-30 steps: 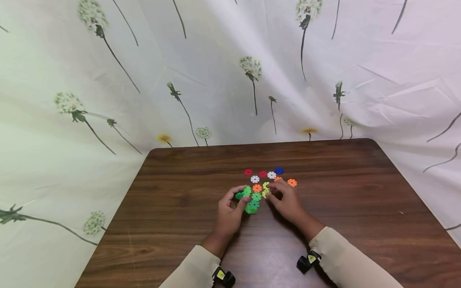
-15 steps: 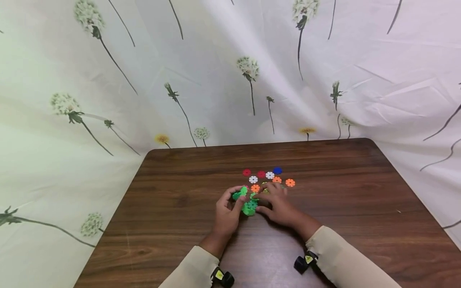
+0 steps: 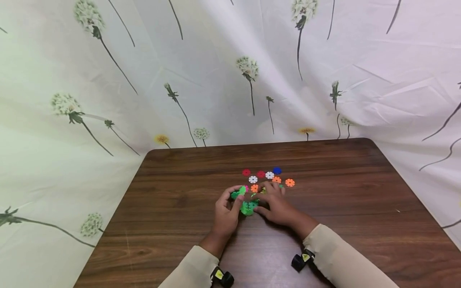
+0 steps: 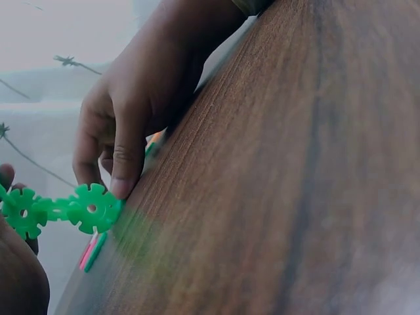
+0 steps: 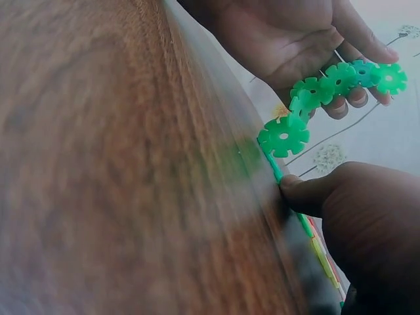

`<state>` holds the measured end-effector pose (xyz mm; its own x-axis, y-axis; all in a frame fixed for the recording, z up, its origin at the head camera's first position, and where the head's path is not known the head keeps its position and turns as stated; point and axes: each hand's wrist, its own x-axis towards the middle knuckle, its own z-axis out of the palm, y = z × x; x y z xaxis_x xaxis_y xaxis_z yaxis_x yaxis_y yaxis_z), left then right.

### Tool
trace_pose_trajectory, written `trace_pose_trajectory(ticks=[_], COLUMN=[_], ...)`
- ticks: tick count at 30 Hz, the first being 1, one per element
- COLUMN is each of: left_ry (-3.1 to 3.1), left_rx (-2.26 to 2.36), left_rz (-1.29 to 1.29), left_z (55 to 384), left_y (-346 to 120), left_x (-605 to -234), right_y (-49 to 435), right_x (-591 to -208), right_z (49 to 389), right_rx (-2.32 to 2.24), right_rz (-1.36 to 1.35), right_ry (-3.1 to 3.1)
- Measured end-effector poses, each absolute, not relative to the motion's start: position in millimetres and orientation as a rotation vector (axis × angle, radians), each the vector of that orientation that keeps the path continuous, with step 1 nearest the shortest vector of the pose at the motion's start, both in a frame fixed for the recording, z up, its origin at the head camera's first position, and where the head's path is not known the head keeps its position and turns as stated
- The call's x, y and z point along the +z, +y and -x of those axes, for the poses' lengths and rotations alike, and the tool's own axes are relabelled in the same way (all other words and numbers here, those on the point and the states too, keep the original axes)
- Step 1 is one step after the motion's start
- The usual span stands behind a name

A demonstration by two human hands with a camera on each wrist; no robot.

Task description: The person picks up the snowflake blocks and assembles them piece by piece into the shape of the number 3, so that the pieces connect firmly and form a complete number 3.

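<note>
My left hand (image 3: 226,214) holds a curved chain of interlocking green notched discs (image 5: 315,92) between thumb and fingers. The chain's lower end disc (image 5: 283,136) hangs close over the table. My right hand (image 3: 280,207) rests over flat discs, its thumb and index finger spread apart. In the right wrist view its thumb (image 5: 305,190) touches the edge of a green disc (image 5: 273,167) lying flat on the tabletop. The fingers partly hide yellow discs (image 3: 264,191) beneath them. An orange disc (image 3: 254,188) lies just beyond the fingertips.
Behind the hands lie red discs (image 3: 246,172), white discs (image 3: 253,179), a blue disc (image 3: 277,170) and more orange discs (image 3: 289,182). The brown wooden table (image 3: 173,208) meets a white curtain (image 3: 216,80) printed with dandelions at its far edge.
My right hand has moved left and nearer to me, from the yellow discs to the green discs beside my left hand. The left hand keeps its hold on the chain.
</note>
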<state>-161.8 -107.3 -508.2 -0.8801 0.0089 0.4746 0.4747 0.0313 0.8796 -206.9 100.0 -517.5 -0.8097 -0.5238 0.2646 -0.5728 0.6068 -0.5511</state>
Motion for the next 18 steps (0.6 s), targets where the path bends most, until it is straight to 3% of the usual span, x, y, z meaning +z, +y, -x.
trace_pose_trajectory(ticks=[18], left_ry=[-1.985], left_rx=[-1.926], left_rz=[0.51], left_z=[162.5], left_y=[-102.3], left_x=[-509.3], right_y=[108.2], right_x=[-520.2], right_z=[202.7], right_rx=[1.244], right_rz=[-0.928], right_ry=[-2.382])
